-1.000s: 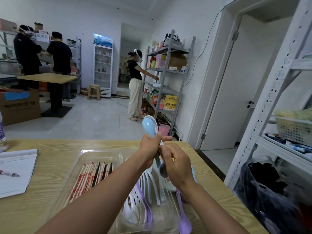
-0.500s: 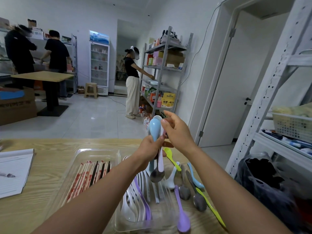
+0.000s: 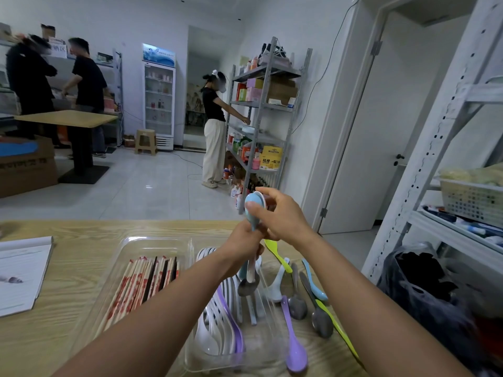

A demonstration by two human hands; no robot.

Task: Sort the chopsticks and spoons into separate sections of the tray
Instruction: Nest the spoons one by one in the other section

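Observation:
My left hand (image 3: 243,244) grips a bunch of spoons upright over the clear tray (image 3: 152,244). A light blue spoon (image 3: 254,206) sticks up from the bunch, and a grey metal bowl hangs below the fist. My right hand (image 3: 283,216) pinches the blue spoon's bowl with thumb and fingers. The tray's left section holds several red-and-white wrapped chopsticks (image 3: 141,281). Its right section holds white and purple spoons (image 3: 223,322). More loose spoons (image 3: 302,297) lie on the table right of the tray, among them a purple spoon (image 3: 295,352) and a lime-green one.
A lined notepad (image 3: 21,273) with a pen lies at the table's left. White metal shelving (image 3: 446,148) and a dark bag (image 3: 424,289) stand close on the right. Three people work at shelves and a table across the room.
My right hand rose from the lower spoon handles up to the blue spoon's bowl and now pinches it. My left hand kept its hold on the bunch.

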